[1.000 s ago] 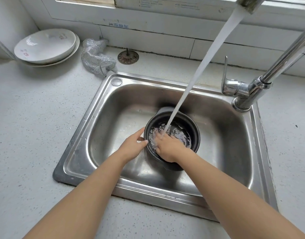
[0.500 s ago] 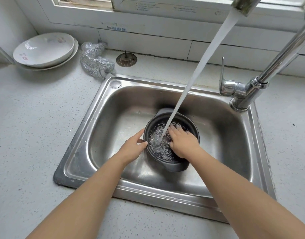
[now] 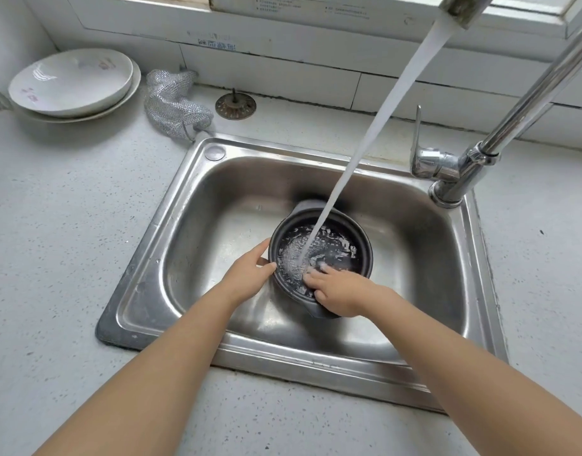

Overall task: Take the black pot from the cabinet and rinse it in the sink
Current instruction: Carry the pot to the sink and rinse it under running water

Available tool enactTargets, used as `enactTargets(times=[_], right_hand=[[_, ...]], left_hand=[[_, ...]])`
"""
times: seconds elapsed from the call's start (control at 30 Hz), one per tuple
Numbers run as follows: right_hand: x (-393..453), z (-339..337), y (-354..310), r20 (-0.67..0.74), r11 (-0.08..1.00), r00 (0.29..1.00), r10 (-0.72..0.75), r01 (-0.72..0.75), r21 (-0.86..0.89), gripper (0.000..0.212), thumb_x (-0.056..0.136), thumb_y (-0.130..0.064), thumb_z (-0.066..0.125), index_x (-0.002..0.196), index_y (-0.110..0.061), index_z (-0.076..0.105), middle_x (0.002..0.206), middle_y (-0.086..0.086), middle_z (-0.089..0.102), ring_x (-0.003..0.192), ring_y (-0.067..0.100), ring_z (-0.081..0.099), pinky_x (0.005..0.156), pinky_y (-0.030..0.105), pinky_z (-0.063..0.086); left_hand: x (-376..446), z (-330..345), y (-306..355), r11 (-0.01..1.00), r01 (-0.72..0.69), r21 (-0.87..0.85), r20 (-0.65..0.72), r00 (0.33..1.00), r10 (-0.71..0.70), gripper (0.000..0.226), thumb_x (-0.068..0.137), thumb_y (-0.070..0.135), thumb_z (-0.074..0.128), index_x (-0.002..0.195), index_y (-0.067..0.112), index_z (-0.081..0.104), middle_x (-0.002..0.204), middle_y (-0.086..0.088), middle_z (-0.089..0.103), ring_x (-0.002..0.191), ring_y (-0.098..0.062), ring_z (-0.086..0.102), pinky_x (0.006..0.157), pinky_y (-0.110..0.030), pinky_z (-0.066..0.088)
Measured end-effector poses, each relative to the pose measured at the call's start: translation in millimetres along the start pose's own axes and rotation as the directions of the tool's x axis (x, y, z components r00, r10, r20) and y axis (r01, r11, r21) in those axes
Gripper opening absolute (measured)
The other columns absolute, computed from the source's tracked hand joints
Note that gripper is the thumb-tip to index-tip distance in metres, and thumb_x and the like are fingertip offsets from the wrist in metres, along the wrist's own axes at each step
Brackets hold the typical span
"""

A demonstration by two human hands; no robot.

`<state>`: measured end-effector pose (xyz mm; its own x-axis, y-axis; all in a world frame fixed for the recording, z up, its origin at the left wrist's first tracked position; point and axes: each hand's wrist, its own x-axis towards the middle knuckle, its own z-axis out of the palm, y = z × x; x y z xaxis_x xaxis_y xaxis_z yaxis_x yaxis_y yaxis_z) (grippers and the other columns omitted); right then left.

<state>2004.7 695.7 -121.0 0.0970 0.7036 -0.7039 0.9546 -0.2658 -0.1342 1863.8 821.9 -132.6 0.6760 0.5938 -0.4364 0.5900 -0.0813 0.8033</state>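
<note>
The black pot [image 3: 355, 230] stands upright in the steel sink [image 3: 197, 205], partly filled with churning water. A stream from the tap [image 3: 460, 179] falls into its middle. My left hand [image 3: 246, 274] holds the pot's left rim, thumb on the edge and fingers round the outer wall. My right hand [image 3: 340, 291] reaches over the near rim with its fingertips down in the water against the inside. The fingertips are blurred by the splashing.
Two stacked white plates [image 3: 72, 82] sit at the back left of the speckled counter. A silvery mesh scourer [image 3: 174, 103] and a round drain strainer [image 3: 235, 106] lie behind the sink. The long tap spout crosses the upper right.
My right hand has slid from the pot's right side back to the near-left inside. My left hand has kept its hold on the rim. Water keeps running.
</note>
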Motion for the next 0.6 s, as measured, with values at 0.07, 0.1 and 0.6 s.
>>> enactTargets(times=[0.07, 0.1, 0.6], right_hand=[[2.8, -2.3, -3.9, -0.001, 0.998, 0.998, -0.064, 0.064, 0.001, 0.05, 0.101, -0.025, 0.016, 0.151, -0.023, 0.007, 0.161, -0.006, 0.0, 0.148, 0.02, -0.002, 0.12, 0.046, 0.008], [5.7, -4.1, -5.9, -0.008, 0.997, 0.997, -0.078, 0.078, 0.0, 0.05, 0.101, -0.025, 0.016, 0.151, -0.024, 0.008, 0.16, -0.006, 0.001, 0.148, 0.019, -0.003, 0.12, 0.045, 0.005], [32.5, -22.6, 3.4, -0.205, 0.99, 0.969, 0.138, -0.141, -0.004, 0.053, 0.1, -0.029, 0.025, 0.15, -0.023, 0.012, 0.16, -0.003, 0.009, 0.147, 0.021, 0.007, 0.118, 0.047, 0.009]], left_hand=[[-0.2, 0.2, -0.1, 1.0, -0.003, -0.011, -0.001, 1.0, 0.003, 0.049, 0.092, 0.016, 0.05, 0.135, 0.039, 0.042, 0.086, 0.0, 0.063, 0.089, -0.019, 0.058, 0.082, -0.028, 0.04], [-0.3, 0.3, -0.2, 1.0, -0.002, -0.013, -0.001, 1.0, 0.002, 0.049, 0.092, 0.016, 0.05, 0.135, 0.039, 0.042, 0.085, 0.001, 0.063, 0.088, -0.018, 0.057, 0.082, -0.028, 0.041], [-1.1, 0.1, 0.4, 0.999, -0.01, -0.033, 0.013, 1.0, 0.01, 0.05, 0.093, 0.016, 0.049, 0.133, 0.045, 0.042, 0.09, -0.005, 0.065, 0.089, -0.019, 0.059, 0.084, -0.03, 0.044]])
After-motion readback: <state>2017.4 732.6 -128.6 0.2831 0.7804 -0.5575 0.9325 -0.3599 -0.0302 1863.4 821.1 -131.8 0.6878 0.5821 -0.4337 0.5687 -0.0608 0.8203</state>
